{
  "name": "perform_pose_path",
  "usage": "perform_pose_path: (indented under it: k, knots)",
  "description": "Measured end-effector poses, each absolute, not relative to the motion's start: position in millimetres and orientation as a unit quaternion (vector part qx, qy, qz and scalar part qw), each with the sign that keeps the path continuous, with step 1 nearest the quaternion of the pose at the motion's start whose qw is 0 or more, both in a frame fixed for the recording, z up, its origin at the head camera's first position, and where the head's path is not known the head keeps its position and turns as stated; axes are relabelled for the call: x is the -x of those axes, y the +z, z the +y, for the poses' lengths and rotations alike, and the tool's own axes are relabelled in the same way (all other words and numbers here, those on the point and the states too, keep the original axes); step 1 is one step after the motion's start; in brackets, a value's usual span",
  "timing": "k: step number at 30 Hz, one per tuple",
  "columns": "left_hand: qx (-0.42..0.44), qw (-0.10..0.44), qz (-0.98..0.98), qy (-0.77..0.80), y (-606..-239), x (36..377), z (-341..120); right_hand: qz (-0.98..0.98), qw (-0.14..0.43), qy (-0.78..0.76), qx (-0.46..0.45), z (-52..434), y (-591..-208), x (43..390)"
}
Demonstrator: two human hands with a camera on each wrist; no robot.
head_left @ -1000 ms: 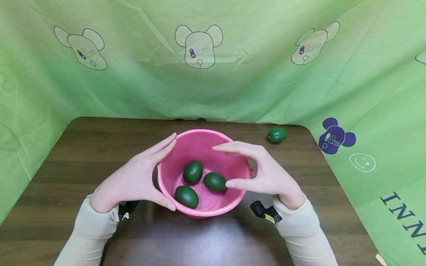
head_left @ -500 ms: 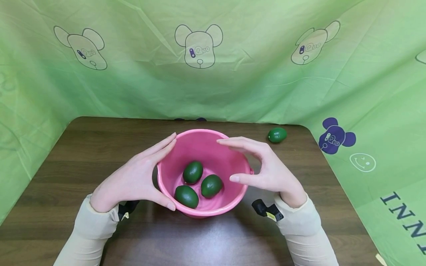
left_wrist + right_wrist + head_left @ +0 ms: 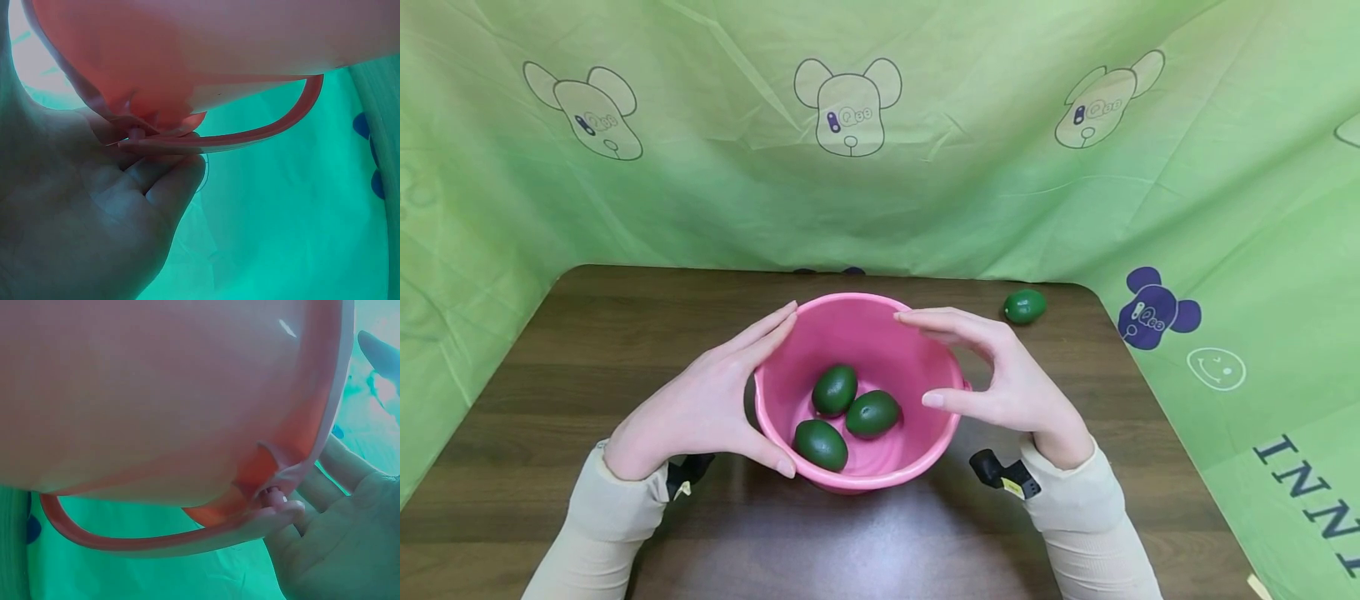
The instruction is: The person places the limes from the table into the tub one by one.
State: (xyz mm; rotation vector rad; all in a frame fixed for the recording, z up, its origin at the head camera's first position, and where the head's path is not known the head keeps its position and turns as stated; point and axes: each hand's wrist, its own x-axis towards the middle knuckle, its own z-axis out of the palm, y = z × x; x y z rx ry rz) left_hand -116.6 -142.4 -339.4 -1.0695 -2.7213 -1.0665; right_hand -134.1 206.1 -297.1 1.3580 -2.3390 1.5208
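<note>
The pink bucket is sitting at the centre of the frame on the brown table, holding three avocados. The left hand is pressing its side with straight fingers; the right hand is hovering spread beside the rim, holding nothing. A fourth avocado is lying at upper right.

Four avocados, one pink bucket
</note>
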Motion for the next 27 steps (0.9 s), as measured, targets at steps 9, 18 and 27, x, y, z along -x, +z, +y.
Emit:
perform_pose_path:
  k: [9,18,27]
  knots:
    - [0.336,0.004,-0.869,-0.364,-339.1,116.0,-142.1,-0.753,0.019,0.496,-0.433,203.6,-291.8,131.3]
    - [0.340,0.009,-0.870,-0.356,-337.7,116.2,-141.9,-0.756,0.025,0.503,-0.417,212.9,-298.1,137.8]
    - [0.343,0.011,-0.870,-0.354,-336.8,116.3,-141.7,-0.760,0.040,0.519,-0.389,222.0,-296.1,143.5]
